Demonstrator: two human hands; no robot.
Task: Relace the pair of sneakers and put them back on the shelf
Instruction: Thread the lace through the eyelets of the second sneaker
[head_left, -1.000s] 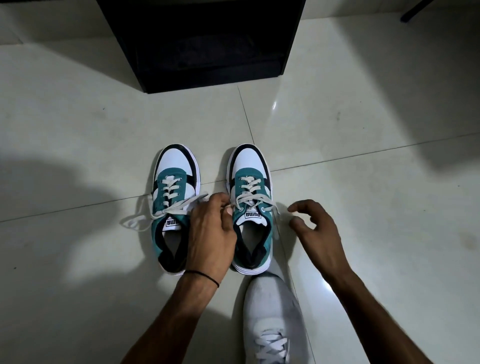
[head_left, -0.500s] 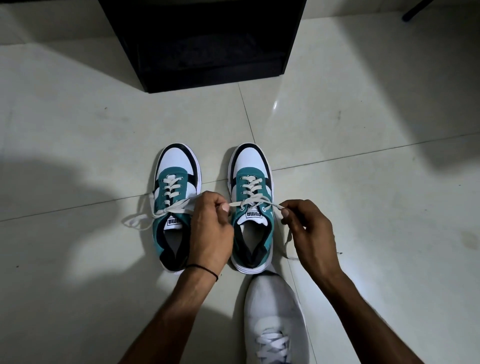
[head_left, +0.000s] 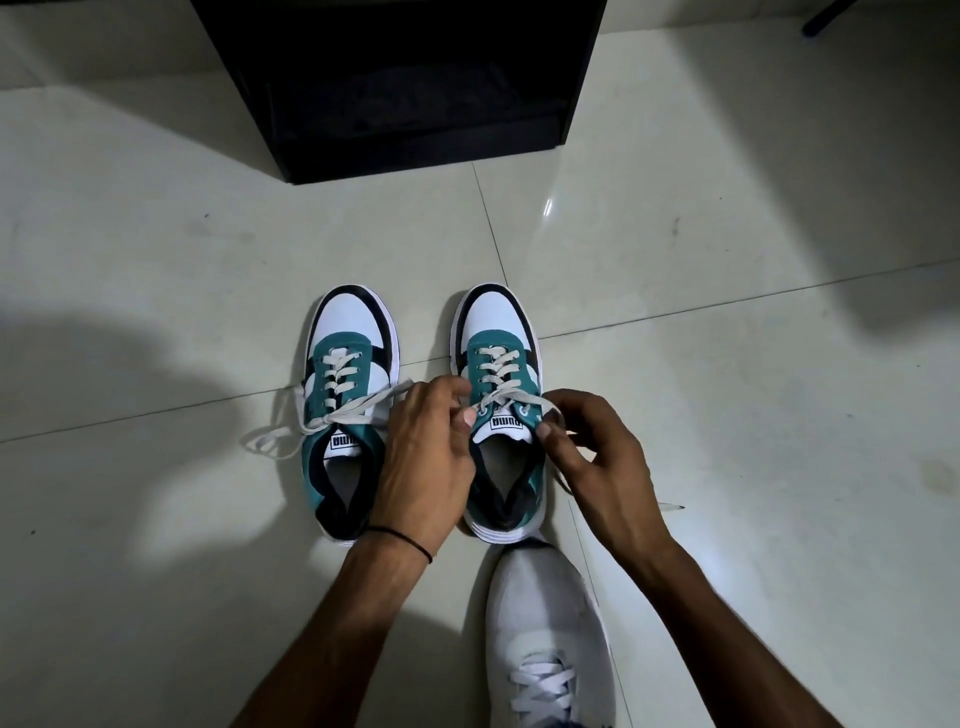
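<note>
At the bottom of the frame, right of centre, I see a pale grey knit shoe with white laces (head_left: 550, 634), its toe just behind the heel of the nearer sneaker. Above it, both forearms reach up from the lower edge. My left hand (head_left: 426, 467), with a thin black band on its wrist (head_left: 400, 538), sits at centre frame between the two sneakers, thumb and fingers pinched together on the cream flat lace (head_left: 501, 400) of the right-hand shoe. My right hand (head_left: 597, 457), just right of centre, is closed the same way on the other end of that lace, beside the top eyelet.

The teal, white and black low-top sneaker on the right (head_left: 501, 410) stands on the glossy pale tiled floor (head_left: 156, 260), toe pointing up the frame, its lace crossed through all the eyelets I can see. The matching teal, white and black sneaker on the left (head_left: 345, 410) stands just beside it, parallel; its lace ends trail loose onto the floor at the left.

At the top centre of the frame, well apart from the shoes, stands a black open-fronted shelf unit (head_left: 405, 88), its inside too dark to read.
</note>
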